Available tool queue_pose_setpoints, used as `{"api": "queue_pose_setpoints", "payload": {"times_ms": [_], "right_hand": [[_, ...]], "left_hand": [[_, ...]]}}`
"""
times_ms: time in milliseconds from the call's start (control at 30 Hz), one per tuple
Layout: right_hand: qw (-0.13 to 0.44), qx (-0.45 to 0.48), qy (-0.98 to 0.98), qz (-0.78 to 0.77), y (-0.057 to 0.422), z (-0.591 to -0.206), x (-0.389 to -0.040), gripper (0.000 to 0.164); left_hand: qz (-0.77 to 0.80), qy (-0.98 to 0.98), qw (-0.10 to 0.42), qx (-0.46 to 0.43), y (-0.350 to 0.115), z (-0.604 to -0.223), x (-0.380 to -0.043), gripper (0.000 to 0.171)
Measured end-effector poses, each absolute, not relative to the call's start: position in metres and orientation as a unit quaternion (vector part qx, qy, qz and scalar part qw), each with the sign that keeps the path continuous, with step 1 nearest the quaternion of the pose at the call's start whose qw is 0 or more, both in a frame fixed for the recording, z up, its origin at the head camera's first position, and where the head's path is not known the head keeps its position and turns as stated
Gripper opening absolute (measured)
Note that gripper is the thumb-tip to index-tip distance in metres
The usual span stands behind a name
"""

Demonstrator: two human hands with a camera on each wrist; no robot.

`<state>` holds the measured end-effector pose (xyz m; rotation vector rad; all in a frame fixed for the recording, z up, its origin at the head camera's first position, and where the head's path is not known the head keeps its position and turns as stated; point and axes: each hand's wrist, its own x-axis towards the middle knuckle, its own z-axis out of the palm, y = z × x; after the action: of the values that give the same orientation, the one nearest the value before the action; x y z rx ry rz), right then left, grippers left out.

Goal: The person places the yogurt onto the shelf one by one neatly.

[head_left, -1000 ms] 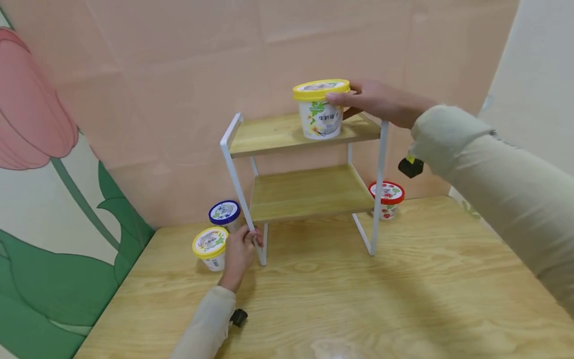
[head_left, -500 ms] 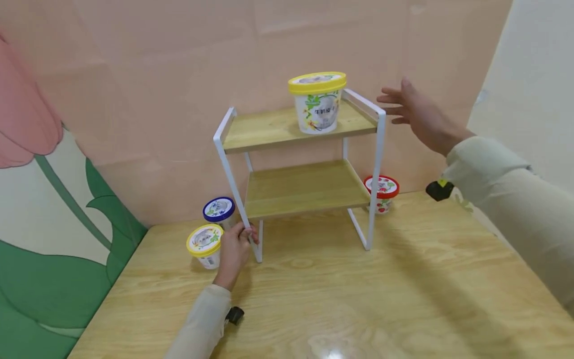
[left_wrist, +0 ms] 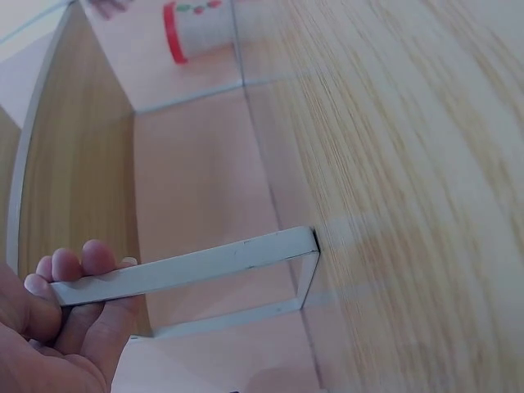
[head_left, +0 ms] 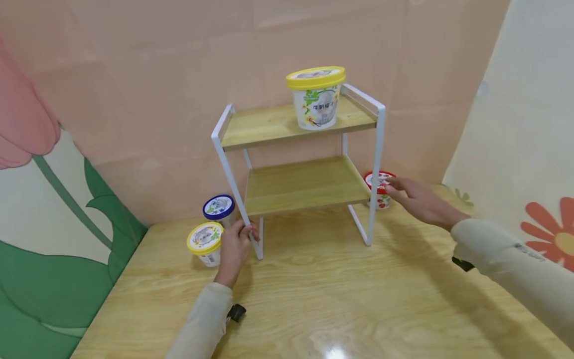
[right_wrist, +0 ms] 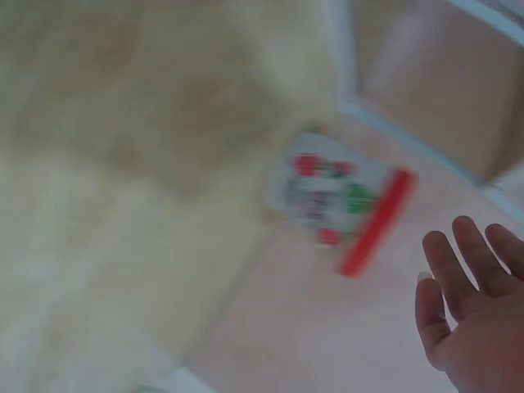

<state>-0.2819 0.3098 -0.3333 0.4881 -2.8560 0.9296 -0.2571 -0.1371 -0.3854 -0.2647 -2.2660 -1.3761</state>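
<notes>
A two-tier shelf [head_left: 305,184] with wooden boards and a white metal frame stands on the table. My left hand [head_left: 234,249] grips its front left leg low down; in the left wrist view the fingers [left_wrist: 97,255] curl round the white bar. On the top board sits a white tub with a yellow lid [head_left: 316,99]. My right hand [head_left: 421,202] is at the red-lidded tub [head_left: 382,200] behind the shelf's right side, its fingertips overlapping the lid in the head view. The right wrist view shows that hand with fingers spread and the red-lidded tub [right_wrist: 327,188] apart from it.
Left of the shelf stand a blue-lidded tub [head_left: 219,209] and a second yellow-lidded tub [head_left: 207,244], close together. A pink-covered wall [head_left: 179,99] rises behind the table [head_left: 314,299]. Walls with painted flowers flank both sides.
My right hand has let go of the yellow-lidded tub on the top board, drawn back to the right, then come down to the red-lidded tub. The left hand keeps its grip on the leg.
</notes>
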Motion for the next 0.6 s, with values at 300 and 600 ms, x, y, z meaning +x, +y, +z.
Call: {"api": "queue_pose_setpoints", "payload": {"times_ms": [300, 600], "right_hand": [[0.062, 0.113, -0.968, 0.214, 0.338, -0.394, -0.286, 0.070], [0.104, 0.088, -0.978, 0.160, 0.344, -0.415, -0.283, 0.071]], "left_hand": [[-0.507, -0.820, 0.246, -0.100, -0.139, -0.385, -0.256, 0.018], [-0.500, -0.816, 0.265, -0.117, -0.137, -0.389, -0.258, 0.015]]}}
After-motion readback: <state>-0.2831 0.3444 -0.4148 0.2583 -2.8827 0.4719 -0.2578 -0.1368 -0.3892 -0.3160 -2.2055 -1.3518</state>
